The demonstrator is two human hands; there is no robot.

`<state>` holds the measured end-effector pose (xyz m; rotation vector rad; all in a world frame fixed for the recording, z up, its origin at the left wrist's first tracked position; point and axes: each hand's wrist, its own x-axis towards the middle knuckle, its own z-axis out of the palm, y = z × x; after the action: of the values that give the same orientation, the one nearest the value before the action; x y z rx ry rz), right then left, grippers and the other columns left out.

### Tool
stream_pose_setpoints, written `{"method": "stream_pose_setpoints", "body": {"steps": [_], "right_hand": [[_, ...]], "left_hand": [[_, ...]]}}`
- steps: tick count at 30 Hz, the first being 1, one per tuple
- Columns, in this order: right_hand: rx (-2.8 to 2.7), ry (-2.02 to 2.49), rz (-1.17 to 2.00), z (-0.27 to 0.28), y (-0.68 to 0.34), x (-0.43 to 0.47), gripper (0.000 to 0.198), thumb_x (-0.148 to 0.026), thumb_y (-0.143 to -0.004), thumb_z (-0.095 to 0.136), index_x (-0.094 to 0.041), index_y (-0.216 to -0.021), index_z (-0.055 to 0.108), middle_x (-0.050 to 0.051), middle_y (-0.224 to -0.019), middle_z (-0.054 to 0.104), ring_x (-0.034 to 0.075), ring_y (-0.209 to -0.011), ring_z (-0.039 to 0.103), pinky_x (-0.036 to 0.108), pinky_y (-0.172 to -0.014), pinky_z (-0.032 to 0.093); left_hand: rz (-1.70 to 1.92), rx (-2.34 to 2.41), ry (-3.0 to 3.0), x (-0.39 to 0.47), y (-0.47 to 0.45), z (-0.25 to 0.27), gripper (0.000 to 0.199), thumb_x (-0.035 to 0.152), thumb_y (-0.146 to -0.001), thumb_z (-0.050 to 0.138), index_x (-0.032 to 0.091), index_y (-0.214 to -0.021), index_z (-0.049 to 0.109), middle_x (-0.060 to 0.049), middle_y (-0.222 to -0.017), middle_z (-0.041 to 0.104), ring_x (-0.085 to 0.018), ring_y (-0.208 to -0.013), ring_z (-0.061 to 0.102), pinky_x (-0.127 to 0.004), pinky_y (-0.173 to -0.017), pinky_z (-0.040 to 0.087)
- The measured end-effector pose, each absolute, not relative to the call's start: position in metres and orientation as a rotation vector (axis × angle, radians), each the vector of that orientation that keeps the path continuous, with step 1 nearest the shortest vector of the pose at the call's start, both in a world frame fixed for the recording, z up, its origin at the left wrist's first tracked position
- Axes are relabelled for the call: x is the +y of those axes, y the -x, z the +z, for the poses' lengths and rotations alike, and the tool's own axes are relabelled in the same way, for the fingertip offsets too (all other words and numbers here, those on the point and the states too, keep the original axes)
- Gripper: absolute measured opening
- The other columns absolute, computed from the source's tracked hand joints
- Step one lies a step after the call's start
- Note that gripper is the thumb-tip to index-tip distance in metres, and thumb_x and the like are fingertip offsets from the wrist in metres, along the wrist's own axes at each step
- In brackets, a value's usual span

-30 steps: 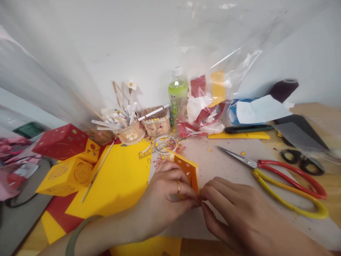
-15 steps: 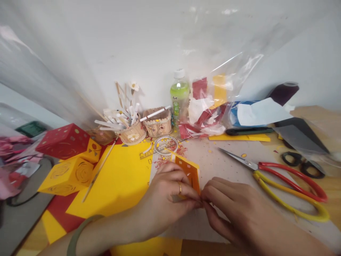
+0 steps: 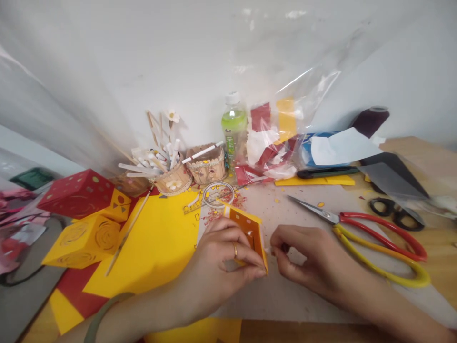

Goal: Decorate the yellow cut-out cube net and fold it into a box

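Note:
My left hand (image 3: 228, 255) is closed on a small folded yellow paper box (image 3: 255, 233), its thumb and fingers pinching the near edge. The box stands tilted, its orange inner side facing me, with small square cut-outs along the top and a pale strip down its right edge. Just right of it, apart from the box, my right hand (image 3: 303, 252) is closed in a pinch. A tiny pale bit shows at its fingertips, too small to name. Under both hands lies a grey board (image 3: 296, 297) sprinkled with paper scraps.
Large scissors (image 3: 383, 238) with red and yellow handles lie at right, near small black scissors (image 3: 396, 214). Decorated red (image 3: 76, 195) and yellow paper boxes (image 3: 84, 240) sit left on yellow sheets (image 3: 157, 238). Pen baskets (image 3: 174, 183), a green drink bottle (image 3: 233, 128) and a tape roll (image 3: 218, 194) stand behind.
My right hand has moved off the box's edge, leaving a gap between the two hands. The left hand keeps its hold. The whole view has shifted slightly.

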<state>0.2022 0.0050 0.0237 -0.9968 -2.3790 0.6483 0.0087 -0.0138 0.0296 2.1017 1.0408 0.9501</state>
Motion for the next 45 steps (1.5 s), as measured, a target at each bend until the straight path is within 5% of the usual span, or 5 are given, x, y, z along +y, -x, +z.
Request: {"method": "stream_pose_setpoints", "body": {"steps": [10, 17, 25, 35, 45], "right_hand": [[-2.348, 1.97, -0.439, 0.023, -0.246, 0.04, 0.023, -0.02, -0.079, 0.045, -0.02, -0.057, 0.048, 0.004, -0.05, 0.057, 0.023, -0.043, 0.055, 0.025, -0.036, 0.02], [-2.419, 1.113, 0.01, 0.022, -0.234, 0.029, 0.027, -0.009, -0.084, 0.04, -0.018, -0.103, 0.057, 0.008, -0.102, 0.062, 0.02, -0.086, 0.061, 0.028, -0.064, 0.046], [-2.506, 0.827, 0.658, 0.044, -0.205, 0.01, 0.024, -0.017, -0.087, 0.048, -0.026, -0.108, 0.056, -0.003, -0.079, 0.062, 0.009, -0.066, 0.057, 0.02, -0.059, 0.039], [-2.578, 1.021, 0.337, 0.038, -0.195, 0.007, 0.015, -0.028, -0.084, 0.049, -0.02, -0.094, 0.058, 0.0, -0.068, 0.061, 0.014, -0.056, 0.056, 0.024, -0.051, 0.036], [-2.481, 0.942, 0.552, 0.036, -0.192, 0.008, 0.016, -0.02, -0.086, 0.047, -0.023, -0.101, 0.051, -0.002, -0.072, 0.063, 0.012, -0.059, 0.057, 0.022, -0.053, 0.038]], "left_hand": [[0.974, 1.019, -2.134, -0.013, -0.009, 0.03, 0.006, 0.023, -0.075, 0.067, 0.018, -0.071, 0.067, 0.0, -0.067, 0.061, -0.015, -0.073, 0.05, -0.03, -0.071, 0.039], [0.972, 1.009, -2.213, -0.013, -0.004, 0.032, 0.006, 0.022, -0.075, 0.067, 0.016, -0.078, 0.065, -0.003, -0.072, 0.062, -0.016, -0.075, 0.053, -0.03, -0.07, 0.043], [0.997, 1.062, -2.384, -0.017, 0.003, 0.034, 0.007, 0.023, -0.076, 0.066, 0.017, -0.076, 0.063, -0.002, -0.074, 0.063, -0.018, -0.082, 0.052, -0.032, -0.077, 0.043], [0.893, 1.321, -2.345, -0.023, -0.005, 0.04, 0.002, 0.016, -0.075, 0.061, 0.016, -0.073, 0.06, -0.002, -0.072, 0.059, -0.02, -0.083, 0.049, -0.038, -0.079, 0.04], [0.707, 1.397, -2.314, -0.026, -0.009, 0.042, 0.008, 0.016, -0.079, 0.05, 0.014, -0.074, 0.056, -0.007, -0.087, 0.053, -0.023, -0.099, 0.042, -0.041, -0.09, 0.035]]}}
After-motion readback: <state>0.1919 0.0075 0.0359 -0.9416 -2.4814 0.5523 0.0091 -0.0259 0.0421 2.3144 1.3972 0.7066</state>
